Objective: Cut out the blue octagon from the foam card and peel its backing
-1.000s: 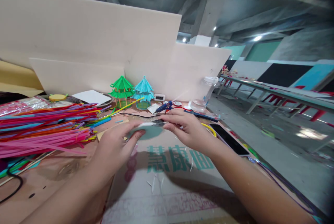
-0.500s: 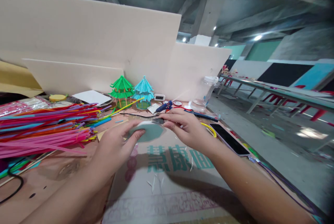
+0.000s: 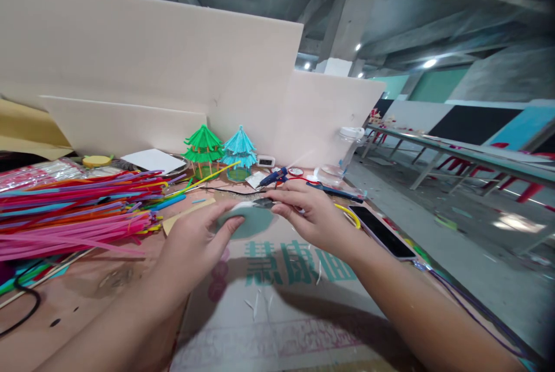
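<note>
Large teal Chinese characters, not clearly readable, printed on flat cardboard sheet point(image 3: 277, 302) covering desk. Teal round foam disc point(image 3: 249, 221) pinched between left hand point(image 3: 195, 245) fingers; right hand point(image 3: 310, 216) fingers closed on dark small tool point(image 3: 262, 202) at disc's rim.

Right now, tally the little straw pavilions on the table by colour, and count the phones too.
Green pavilion: 1
Blue pavilion: 1
Phone: 1
Total: 3
</note>
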`<state>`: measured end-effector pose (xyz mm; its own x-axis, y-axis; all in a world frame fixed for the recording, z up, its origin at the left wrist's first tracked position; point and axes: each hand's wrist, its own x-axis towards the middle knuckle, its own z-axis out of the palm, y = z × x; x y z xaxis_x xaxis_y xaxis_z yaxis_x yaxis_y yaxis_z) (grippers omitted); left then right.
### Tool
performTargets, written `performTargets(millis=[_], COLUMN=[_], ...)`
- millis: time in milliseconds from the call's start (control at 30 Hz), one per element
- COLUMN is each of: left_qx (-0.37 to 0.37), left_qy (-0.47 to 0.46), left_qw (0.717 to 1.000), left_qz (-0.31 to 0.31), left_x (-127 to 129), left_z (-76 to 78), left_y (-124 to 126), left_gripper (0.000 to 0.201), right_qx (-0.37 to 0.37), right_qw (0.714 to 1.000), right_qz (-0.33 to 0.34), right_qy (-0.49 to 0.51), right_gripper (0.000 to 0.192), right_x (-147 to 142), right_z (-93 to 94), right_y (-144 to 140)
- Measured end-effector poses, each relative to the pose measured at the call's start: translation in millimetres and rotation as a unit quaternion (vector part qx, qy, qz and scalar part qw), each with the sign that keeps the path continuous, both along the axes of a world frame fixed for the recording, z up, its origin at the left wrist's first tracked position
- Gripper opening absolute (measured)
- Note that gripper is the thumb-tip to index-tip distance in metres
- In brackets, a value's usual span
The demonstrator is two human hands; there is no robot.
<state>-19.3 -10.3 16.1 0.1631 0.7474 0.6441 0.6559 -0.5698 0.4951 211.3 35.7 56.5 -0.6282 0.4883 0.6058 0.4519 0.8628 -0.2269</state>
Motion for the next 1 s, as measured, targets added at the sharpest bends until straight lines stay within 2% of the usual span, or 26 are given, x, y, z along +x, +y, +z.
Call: performTargets(millis=[267, 533, 700, 1000], left_qx=[0.034, 0.019, -0.001, 0.028], left_qy=[0.030, 0.023, -0.001, 0.036], left_qw=[0.999, 1.000, 1.000, 0.999], left_qz=[0.007, 0.010, -0.004, 0.001], left_x=[-0.4, 0.1, -0.4, 1.4], left_z=[-1.7, -2.2, -1.6, -1.4], left_y=[-1.0, -0.5, 1.3, -1.5], left_gripper=[0.020, 0.019, 0.021, 0.021], right_qx=[-0.021, -0.022, -0.007, -0.030], right_qw=[1.000, 1.000, 1.000, 1.000], right_qz=[0.002, 0.015, -0.002, 0.001], right_qy=[-0.012, -0.006, 0.016, -0.007], right_gripper=[0.029, 0.026, 0.028, 0.028], right_x=[-3.1, -3.5, -2.8, -3.2], right_z=[1.3, -2.3, -1.9, -0.9], right_y=[-2.4, 2.8, 2.2, -1.2])
